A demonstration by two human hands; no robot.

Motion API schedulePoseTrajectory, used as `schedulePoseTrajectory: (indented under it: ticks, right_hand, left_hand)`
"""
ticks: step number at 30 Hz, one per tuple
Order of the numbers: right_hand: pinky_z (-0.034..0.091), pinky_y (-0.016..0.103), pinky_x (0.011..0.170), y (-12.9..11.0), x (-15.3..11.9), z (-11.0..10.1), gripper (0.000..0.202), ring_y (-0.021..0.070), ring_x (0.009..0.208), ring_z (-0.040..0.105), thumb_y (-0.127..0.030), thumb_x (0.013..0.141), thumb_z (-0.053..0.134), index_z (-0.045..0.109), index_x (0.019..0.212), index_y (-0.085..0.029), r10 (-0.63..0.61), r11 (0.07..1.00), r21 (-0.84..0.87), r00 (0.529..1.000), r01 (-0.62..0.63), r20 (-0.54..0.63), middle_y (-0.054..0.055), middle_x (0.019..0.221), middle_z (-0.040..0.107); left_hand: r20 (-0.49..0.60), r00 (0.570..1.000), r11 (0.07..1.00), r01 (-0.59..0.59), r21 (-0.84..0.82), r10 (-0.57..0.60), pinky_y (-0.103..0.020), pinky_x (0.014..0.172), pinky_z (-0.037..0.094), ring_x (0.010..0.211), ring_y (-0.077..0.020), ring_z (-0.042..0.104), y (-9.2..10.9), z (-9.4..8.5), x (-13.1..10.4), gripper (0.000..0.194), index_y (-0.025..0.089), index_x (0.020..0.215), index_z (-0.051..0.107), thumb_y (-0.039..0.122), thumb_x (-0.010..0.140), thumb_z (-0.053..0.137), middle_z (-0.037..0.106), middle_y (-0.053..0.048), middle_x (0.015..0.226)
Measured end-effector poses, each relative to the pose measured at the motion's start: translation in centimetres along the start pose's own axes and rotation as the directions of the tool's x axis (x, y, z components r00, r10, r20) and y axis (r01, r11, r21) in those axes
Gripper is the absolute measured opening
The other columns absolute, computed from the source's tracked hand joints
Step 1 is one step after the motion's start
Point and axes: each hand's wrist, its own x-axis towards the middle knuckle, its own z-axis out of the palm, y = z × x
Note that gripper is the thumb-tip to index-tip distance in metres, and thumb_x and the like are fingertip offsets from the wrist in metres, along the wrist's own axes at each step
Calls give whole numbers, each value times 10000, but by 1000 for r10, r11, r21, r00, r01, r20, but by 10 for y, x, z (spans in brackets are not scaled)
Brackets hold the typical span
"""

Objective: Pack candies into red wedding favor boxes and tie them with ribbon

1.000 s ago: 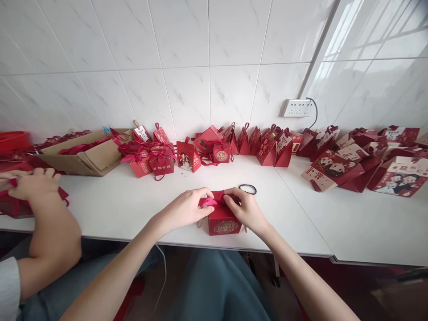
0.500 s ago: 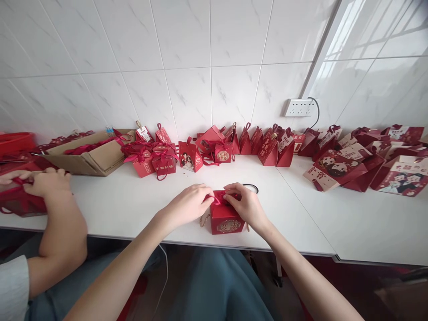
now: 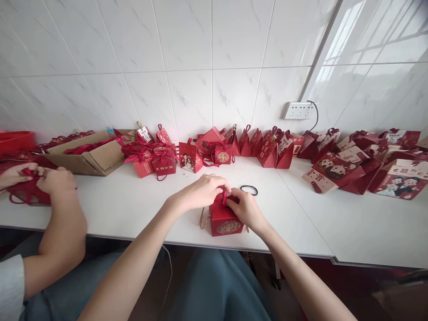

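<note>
A small red gift box [image 3: 226, 221] with a gold round emblem on its front stands upright near the table's front edge. On its top is a red ribbon [image 3: 221, 198], pinched by my left hand [image 3: 204, 191] from the left. My right hand [image 3: 246, 206] is closed on the ribbon at the box's top right; the exact grip of its fingers is partly hidden. A gold chain [image 3: 203, 219] hangs at the box's left side. Just behind my right hand lies a black elastic band [image 3: 249, 190].
Along the wall stand several red gift boxes [image 3: 267, 149], with a larger pile [image 3: 341, 167] at right. An open cardboard box [image 3: 96, 160] holds red ribbons. At left, a co-worker's hands [image 3: 57, 180] work on another red box [image 3: 28, 191]. A power strip [image 3: 300, 110] is on the wall.
My left hand has moved up and right, raising the ribbon above the box, close to my right hand. The co-worker's hands and box have shifted slightly right.
</note>
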Motion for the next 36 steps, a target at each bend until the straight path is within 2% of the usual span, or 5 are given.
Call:
schedulePoseTrajectory:
  ticks: [9, 15, 20, 28, 36]
  right_hand:
    - [479, 306, 695, 1, -3, 3, 123, 175, 735, 636, -240, 733, 511, 433, 825, -221, 83, 978, 193, 996, -80, -11, 14, 806, 686]
    - [487, 286, 576, 8, -7, 1, 277, 189, 663, 633, -419, 703, 628, 453, 758, -211, 69, 975, 216, 995, -52, -73, 38, 720, 660]
    - [479, 264, 438, 12, -11, -4, 391, 222, 668, 645, -537, 651, 691, 552, 767, -191, 128, 976, 191, 986, -105, -110, 83, 768, 669]
    - [453, 275, 391, 11, -19, -1, 324, 206, 569, 614, -499, 688, 635, 630, 788, -191, 141, 986, -63, 967, -158, -213, 77, 736, 670]
    - [522, 336, 700, 10, -11, -5, 205, 205, 747, 642, -401, 775, 574, 605, 810, -202, 9, 1000, -8, 994, -10, -105, 60, 841, 678]
  left_hand:
    - [-119, 991, 990, 49, -129, -65, -287, 813, 446, 900, -163, 595, -13, 9, 2, 229, 210, 907, 612, 166, 850, 395, 650, -8, 988]
    - [-234, 968, 963, 27, -268, -92, -275, 824, 472, 867, -158, 618, -27, 42, 2, 78, 167, 816, 609, 168, 813, 531, 658, -26, 904]
    - [-367, 929, 960, -53, -276, -54, -250, 843, 465, 918, -157, 607, -29, 61, -5, 136, 169, 849, 624, 211, 847, 494, 648, -28, 933]
    - [-263, 964, 963, -100, -250, 32, -272, 904, 456, 994, -181, 592, -22, 52, -17, 100, 163, 751, 646, 160, 798, 558, 645, -40, 1000]
    - [-234, 971, 934, -43, -356, -45, -316, 927, 440, 1024, -186, 569, -32, 58, -7, 224, 167, 805, 655, 271, 885, 473, 633, -68, 1011]
